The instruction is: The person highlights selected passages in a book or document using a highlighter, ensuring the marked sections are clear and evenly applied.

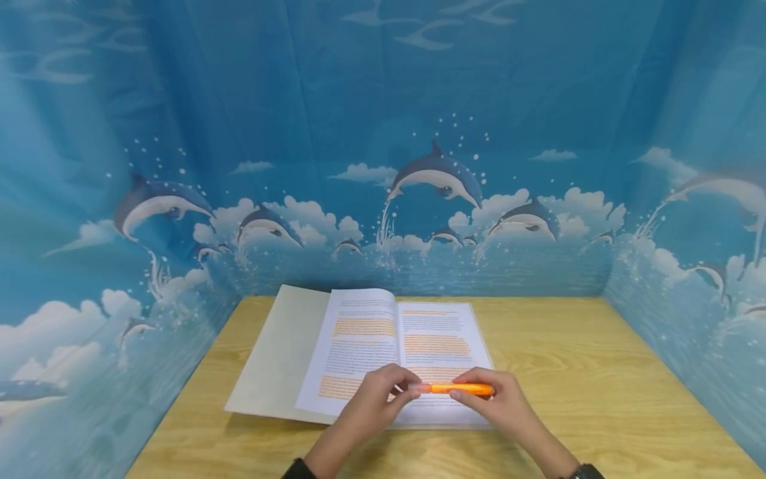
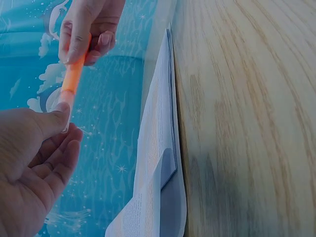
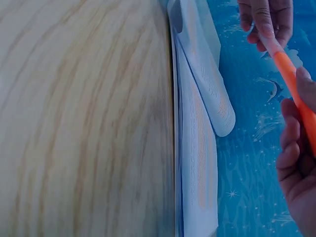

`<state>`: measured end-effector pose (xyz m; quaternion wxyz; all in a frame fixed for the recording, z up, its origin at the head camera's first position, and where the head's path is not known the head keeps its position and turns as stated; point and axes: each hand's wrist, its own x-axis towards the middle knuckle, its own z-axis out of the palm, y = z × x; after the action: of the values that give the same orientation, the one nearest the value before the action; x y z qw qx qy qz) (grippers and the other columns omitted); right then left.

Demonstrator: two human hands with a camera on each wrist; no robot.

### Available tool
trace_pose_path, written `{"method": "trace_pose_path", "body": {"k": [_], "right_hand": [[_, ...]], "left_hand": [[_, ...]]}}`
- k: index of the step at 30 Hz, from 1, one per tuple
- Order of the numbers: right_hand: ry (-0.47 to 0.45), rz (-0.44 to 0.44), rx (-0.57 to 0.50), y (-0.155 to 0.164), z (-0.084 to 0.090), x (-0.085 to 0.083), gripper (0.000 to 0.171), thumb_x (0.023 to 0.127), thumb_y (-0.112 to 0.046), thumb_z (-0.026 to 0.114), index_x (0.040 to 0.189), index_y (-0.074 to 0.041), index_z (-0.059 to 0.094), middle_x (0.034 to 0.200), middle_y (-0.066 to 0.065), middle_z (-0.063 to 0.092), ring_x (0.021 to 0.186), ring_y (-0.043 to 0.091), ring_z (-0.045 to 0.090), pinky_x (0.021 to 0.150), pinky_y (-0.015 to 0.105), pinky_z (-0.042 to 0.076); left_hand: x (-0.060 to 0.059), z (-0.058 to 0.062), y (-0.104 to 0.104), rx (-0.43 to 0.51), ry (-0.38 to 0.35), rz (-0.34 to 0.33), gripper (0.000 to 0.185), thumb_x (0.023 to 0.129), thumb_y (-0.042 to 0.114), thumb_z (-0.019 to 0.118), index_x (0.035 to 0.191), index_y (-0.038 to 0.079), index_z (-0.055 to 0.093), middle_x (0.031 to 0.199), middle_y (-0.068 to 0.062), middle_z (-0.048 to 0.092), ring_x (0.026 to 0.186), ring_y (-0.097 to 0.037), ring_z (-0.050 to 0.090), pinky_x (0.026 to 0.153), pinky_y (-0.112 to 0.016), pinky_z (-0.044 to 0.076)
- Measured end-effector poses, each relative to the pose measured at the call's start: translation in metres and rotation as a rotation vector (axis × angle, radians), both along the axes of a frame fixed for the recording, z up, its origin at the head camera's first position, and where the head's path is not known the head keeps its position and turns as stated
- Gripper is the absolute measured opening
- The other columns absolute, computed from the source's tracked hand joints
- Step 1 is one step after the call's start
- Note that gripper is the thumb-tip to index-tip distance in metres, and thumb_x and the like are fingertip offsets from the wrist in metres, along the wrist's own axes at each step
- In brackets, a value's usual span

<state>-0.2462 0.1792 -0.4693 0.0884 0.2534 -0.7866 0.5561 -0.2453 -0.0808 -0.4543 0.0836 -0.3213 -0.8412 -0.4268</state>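
Note:
An orange highlighter (image 1: 445,388) with a clear, see-through cap (image 3: 270,44) is held level above an open book (image 1: 365,352). My left hand (image 1: 378,398) pinches the capped end between thumb and fingers. The right hand (image 1: 501,403) grips the orange barrel (image 2: 73,76) near its other end. Cap and barrel meet in one line between the hands. Printed text with orange highlighted blocks covers both pages. The left hand hides part of the lower pages near the book's fold.
The book's pale cover (image 1: 278,359) lies spread out on the left. Beneath it is a wood-grain table (image 1: 574,386). A blue curtain (image 1: 335,113) printed with dolphins and clouds encloses the table at the back and both sides.

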Motion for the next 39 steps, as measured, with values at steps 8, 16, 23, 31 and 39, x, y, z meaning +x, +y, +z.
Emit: {"method": "trace_pose_path", "body": {"k": [8,16,23,31,39], "right_hand": [[0.389,0.116,0.159,0.004,-0.003,-0.004,0.032,0.088,0.010,0.071,0.112,-0.010,0.070,0.099,0.003,0.072,0.078,0.006,0.061,0.063,0.020,0.053],[0.510,0.012,0.267,0.005,0.003,0.002,0.028,0.079,0.007,0.079,0.102,-0.009,0.076,0.094,-0.005,0.076,0.083,0.010,0.070,0.071,0.027,0.055],[0.539,-0.048,0.244,-0.003,0.004,0.013,0.029,0.075,0.011,0.079,0.097,-0.006,0.074,0.090,-0.001,0.074,0.079,0.011,0.068,0.069,0.020,0.055],[0.532,-0.083,0.256,-0.010,0.007,0.016,0.028,0.075,0.012,0.079,0.095,-0.006,0.073,0.089,0.000,0.074,0.080,0.011,0.068,0.066,0.021,0.054],[0.507,-0.031,0.226,-0.010,0.002,0.017,0.026,0.078,0.012,0.077,0.097,-0.004,0.072,0.087,0.002,0.072,0.071,-0.002,0.054,0.058,0.013,0.046]], "left_hand": [[0.002,0.002,0.000,-0.046,0.036,0.029,0.019,0.098,0.023,0.066,0.103,0.008,0.076,0.097,-0.001,0.076,0.086,-0.003,0.068,0.072,-0.013,0.055],[0.006,0.001,0.003,-0.034,0.160,-0.013,0.010,0.094,0.013,0.073,0.098,0.004,0.077,0.092,-0.004,0.077,0.081,-0.002,0.069,0.071,-0.009,0.053],[0.006,-0.003,0.004,0.028,0.229,-0.039,0.005,0.088,0.003,0.078,0.089,0.005,0.075,0.084,-0.003,0.074,0.074,0.000,0.065,0.066,-0.008,0.052],[0.010,-0.002,0.004,0.048,0.146,-0.012,0.005,0.088,0.001,0.077,0.090,0.006,0.075,0.084,-0.003,0.074,0.074,0.001,0.064,0.065,-0.010,0.053],[0.012,-0.001,0.002,-0.007,0.091,-0.027,0.004,0.089,0.002,0.076,0.089,0.006,0.075,0.084,-0.001,0.073,0.072,0.004,0.060,0.063,-0.010,0.052]]}}
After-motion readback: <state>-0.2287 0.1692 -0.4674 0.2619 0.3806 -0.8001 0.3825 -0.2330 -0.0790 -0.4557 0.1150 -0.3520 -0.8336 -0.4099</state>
